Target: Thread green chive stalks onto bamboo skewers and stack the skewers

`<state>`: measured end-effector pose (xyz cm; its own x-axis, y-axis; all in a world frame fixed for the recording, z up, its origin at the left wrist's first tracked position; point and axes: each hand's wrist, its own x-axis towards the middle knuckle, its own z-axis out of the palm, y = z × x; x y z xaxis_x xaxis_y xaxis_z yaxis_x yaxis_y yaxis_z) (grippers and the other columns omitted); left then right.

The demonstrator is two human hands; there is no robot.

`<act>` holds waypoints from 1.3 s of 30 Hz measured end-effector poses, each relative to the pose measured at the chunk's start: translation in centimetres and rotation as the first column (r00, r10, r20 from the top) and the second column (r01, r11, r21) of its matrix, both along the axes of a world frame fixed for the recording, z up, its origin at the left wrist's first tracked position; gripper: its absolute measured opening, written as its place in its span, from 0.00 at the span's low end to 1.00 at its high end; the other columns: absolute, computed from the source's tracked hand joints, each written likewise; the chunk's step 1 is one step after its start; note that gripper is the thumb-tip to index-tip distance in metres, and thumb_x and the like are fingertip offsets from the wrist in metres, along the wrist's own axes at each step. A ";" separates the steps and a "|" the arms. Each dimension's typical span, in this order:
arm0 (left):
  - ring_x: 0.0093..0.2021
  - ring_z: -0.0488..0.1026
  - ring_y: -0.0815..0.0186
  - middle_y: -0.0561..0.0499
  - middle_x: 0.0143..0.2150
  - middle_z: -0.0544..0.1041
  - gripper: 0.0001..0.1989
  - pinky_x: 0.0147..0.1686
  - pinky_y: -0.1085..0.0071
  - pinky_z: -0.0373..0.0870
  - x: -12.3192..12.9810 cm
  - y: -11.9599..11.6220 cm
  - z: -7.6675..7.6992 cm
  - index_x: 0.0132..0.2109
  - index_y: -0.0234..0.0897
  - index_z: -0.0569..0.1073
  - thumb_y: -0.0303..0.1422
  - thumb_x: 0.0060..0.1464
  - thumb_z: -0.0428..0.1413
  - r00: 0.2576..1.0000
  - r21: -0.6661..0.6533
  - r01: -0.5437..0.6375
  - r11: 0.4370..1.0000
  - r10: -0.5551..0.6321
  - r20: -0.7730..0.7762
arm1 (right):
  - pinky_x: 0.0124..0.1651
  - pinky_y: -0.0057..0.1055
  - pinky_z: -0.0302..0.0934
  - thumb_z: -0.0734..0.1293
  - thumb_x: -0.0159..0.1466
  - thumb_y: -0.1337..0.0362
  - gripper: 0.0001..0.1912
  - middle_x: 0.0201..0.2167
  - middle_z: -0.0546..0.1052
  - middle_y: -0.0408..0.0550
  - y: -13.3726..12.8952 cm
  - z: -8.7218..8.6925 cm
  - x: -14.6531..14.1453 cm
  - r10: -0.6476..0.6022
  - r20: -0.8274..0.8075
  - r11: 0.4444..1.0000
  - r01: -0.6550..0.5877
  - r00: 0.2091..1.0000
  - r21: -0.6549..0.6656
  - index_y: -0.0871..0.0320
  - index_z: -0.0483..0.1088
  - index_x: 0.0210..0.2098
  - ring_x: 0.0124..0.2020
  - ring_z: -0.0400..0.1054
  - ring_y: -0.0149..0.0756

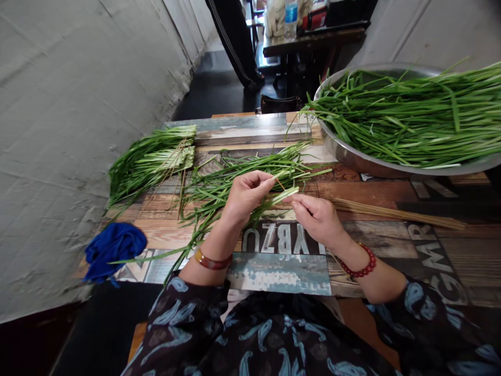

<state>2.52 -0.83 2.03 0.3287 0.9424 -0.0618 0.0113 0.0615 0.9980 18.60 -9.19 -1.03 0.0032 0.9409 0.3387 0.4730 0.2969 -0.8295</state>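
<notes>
Near the middle of the table, my left hand pinches green stalks, whose pale ends stick out to the right. Close by on the right, my right hand has its thumb and fingers closed on a thin brown stick, part of which shows between the two hands. Pale stalk ends lie against its fingertips. Behind my left hand spreads a loose pile of green stalks. Bundled greens with thin sticks lie at the back left. More thin sticks rest to the right of my right hand.
A large metal basin heaped with long greens stands at the back right. A blue cloth lies at the table's left edge, beside a grey wall. Beyond the table are a person's dark-trousered leg and another table with a bottle.
</notes>
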 end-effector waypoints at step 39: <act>0.28 0.67 0.71 0.51 0.27 0.75 0.11 0.31 0.75 0.62 0.1 -0.5 -0.2 0.30 0.32 0.78 0.38 0.49 0.61 0.979 0.077 0.192 0.978 -0.186 -0.081 | 0.27 0.26 0.59 0.57 0.69 0.57 0.17 0.17 0.69 0.42 0.6 -0.9 0.1 -0.007 -0.024 0.998 0.006 1.000 -0.063 0.58 0.74 0.36 0.22 0.66 0.32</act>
<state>2.64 -1.33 1.81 0.4993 0.8663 -0.0152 0.0872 -0.0328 0.9956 18.71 -8.63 -1.95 0.0169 0.9604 0.2781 0.4545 0.2404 -0.8577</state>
